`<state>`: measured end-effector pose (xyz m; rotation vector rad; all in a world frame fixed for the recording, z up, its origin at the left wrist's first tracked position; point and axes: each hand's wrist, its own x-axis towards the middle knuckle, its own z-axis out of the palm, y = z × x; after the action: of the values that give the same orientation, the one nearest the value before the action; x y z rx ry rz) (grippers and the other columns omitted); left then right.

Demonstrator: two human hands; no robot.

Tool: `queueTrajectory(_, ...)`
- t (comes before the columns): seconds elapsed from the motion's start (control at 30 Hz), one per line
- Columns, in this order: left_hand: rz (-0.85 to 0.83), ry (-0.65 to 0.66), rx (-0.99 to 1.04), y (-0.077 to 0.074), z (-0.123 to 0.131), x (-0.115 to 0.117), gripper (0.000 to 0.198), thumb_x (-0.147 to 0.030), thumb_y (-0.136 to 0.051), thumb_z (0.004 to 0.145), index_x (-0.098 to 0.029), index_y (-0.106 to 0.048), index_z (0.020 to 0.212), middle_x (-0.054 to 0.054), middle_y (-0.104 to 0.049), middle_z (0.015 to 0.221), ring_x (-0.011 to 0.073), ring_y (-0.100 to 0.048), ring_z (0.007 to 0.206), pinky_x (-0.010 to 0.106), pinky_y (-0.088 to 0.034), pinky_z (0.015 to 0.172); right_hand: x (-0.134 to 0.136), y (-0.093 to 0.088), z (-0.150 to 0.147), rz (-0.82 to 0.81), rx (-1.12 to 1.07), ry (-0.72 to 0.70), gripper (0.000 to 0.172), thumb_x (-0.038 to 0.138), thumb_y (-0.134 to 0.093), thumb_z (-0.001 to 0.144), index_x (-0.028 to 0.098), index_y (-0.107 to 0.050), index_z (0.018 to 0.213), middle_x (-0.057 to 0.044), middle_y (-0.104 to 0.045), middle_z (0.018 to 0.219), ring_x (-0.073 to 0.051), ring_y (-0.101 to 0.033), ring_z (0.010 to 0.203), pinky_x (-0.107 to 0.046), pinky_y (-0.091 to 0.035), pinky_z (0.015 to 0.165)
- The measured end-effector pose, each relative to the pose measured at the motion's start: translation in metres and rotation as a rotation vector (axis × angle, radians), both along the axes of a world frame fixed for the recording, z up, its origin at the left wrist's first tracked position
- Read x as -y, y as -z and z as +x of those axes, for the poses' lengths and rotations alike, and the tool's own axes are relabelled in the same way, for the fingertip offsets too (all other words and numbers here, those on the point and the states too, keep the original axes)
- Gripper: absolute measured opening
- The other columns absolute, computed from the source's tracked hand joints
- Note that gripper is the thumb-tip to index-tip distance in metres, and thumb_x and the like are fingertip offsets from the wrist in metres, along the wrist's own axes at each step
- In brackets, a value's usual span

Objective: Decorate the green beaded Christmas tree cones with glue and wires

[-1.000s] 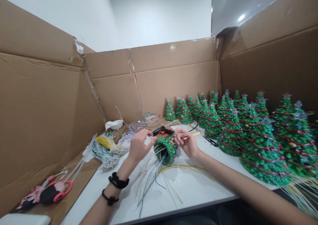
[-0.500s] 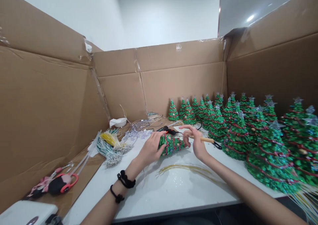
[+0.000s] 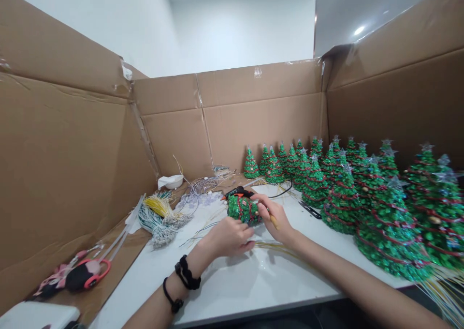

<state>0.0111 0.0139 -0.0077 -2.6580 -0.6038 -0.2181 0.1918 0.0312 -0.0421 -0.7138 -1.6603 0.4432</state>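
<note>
We cradle a small glittered green Christmas tree (image 3: pixel 243 209) on its side in our left hand (image 3: pixel 226 237), just above the white worktop (image 3: pixel 253 285). Our right hand (image 3: pixel 273 217) grips the tree's right end while clasping a wooden-handled tool (image 3: pixel 274 222). A black-and-orange glue gun (image 3: pixel 237 192) lies just behind, near bundled wires (image 3: pixel 159 221); rows of standing trees (image 3: pixel 342 203) crowd the right.

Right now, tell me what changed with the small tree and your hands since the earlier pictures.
The small green sequinned tree has moved slightly left. The left hand has dropped beneath it, and the right hand has closed over its far end, a wooden-handled tool in its fingers. The glue gun and standing trees stayed put.
</note>
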Motion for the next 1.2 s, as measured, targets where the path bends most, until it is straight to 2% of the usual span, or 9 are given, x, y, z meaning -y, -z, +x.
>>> queueTrajectory(0.1,-0.001,-0.11,-0.098,0.013,0.006,0.0,0.017,-0.029,-0.049,0.083,-0.018,-0.057,0.073,0.004,-0.063,0.065,0.0179,-0.058,0.056,0.029,-0.039,0.051,0.0,-0.004,-0.001,0.043,-0.062,-0.018,0.024,0.029,-0.044,0.088,0.025,-0.06,0.106,-0.002,-0.058,0.08,-0.018,-0.051,0.069,-0.029,-0.039,0.066)
queueTrajectory(0.2,0.007,-0.135,-0.109,0.017,0.008,0.0,0.015,-0.023,-0.046,0.085,-0.017,-0.055,0.075,0.004,-0.064,0.071,0.0183,-0.061,0.065,0.028,-0.041,0.056,-0.001,-0.005,-0.001,0.024,-0.1,-0.03,0.025,0.03,-0.044,0.088,0.025,-0.059,0.107,-0.001,-0.055,0.077,-0.017,-0.05,0.066,-0.028,-0.039,0.064)
queueTrajectory(0.3,0.009,-0.142,-0.068,0.016,0.009,0.002,0.015,-0.022,-0.044,0.086,-0.017,-0.053,0.076,0.005,-0.064,0.076,0.0193,-0.061,0.071,0.029,-0.041,0.058,-0.001,-0.006,-0.001,0.03,-0.138,-0.003,0.025,0.032,-0.044,0.087,0.024,-0.059,0.106,-0.001,-0.054,0.075,-0.017,-0.049,0.065,-0.028,-0.038,0.063)
queueTrajectory(0.43,-0.018,-0.187,0.0,0.014,0.012,0.003,0.015,-0.019,-0.039,0.088,-0.018,-0.051,0.08,0.005,-0.064,0.074,0.019,-0.061,0.066,0.028,-0.039,0.054,0.0,-0.01,-0.002,0.011,-0.198,0.006,0.023,0.033,-0.042,0.089,0.024,-0.056,0.106,0.0,-0.056,0.073,-0.017,-0.051,0.067,-0.028,-0.039,0.064)
queueTrajectory(0.57,-0.07,-0.238,0.083,0.015,0.012,-0.001,0.015,-0.02,-0.037,0.09,-0.018,-0.049,0.081,0.003,-0.061,0.065,0.0166,-0.059,0.055,0.026,-0.034,0.049,-0.001,-0.013,-0.002,-0.093,-0.266,-0.037,0.025,0.038,-0.042,0.09,0.023,-0.051,0.108,0.002,-0.057,0.065,-0.013,-0.044,0.048,-0.024,-0.034,0.047)
queueTrajectory(0.67,-0.097,-0.239,0.147,0.014,0.01,-0.002,0.017,-0.021,-0.034,0.091,-0.02,-0.05,0.084,0.002,-0.062,0.068,0.0148,-0.059,0.056,0.024,-0.033,0.049,-0.002,-0.014,-0.002,-0.152,-0.322,-0.066,0.028,0.043,-0.044,0.088,0.022,-0.05,0.106,0.003,-0.058,0.061,-0.011,-0.039,0.041,-0.022,-0.031,0.041)
queueTrajectory(0.9,-0.089,-0.181,0.22,0.008,0.005,0.002,0.02,-0.015,-0.036,0.083,-0.018,-0.052,0.095,0.004,-0.064,0.078,0.0164,-0.06,0.065,0.025,-0.036,0.054,-0.003,-0.016,-0.004,-0.168,-0.389,-0.113,0.028,0.043,-0.042,0.089,0.021,-0.052,0.103,0.004,-0.056,0.054,-0.012,-0.04,0.041,-0.024,-0.037,0.046)
queueTrajectory(1.0,-0.114,-0.189,0.388,0.008,0.002,0.0,0.022,-0.016,-0.034,0.085,-0.019,-0.053,0.096,0.002,-0.063,0.071,0.016,-0.059,0.065,0.025,-0.038,0.059,-0.005,-0.018,0.0,-0.111,-0.385,-0.106,0.026,0.041,-0.043,0.089,0.022,-0.055,0.102,0.004,-0.054,0.054,-0.013,-0.043,0.046,-0.026,-0.041,0.054)
queueTrajectory(1.2,-0.174,-0.494,1.059,0.004,-0.008,-0.013,0.027,-0.033,-0.026,0.091,-0.022,-0.049,0.099,-0.004,-0.048,0.058,0.0142,-0.048,0.052,0.025,-0.035,0.057,-0.009,-0.025,0.011,-0.145,-0.368,-0.096,0.025,0.036,-0.048,0.086,0.023,-0.054,0.107,0.003,-0.055,0.067,-0.012,-0.04,0.049,-0.024,-0.033,0.048)
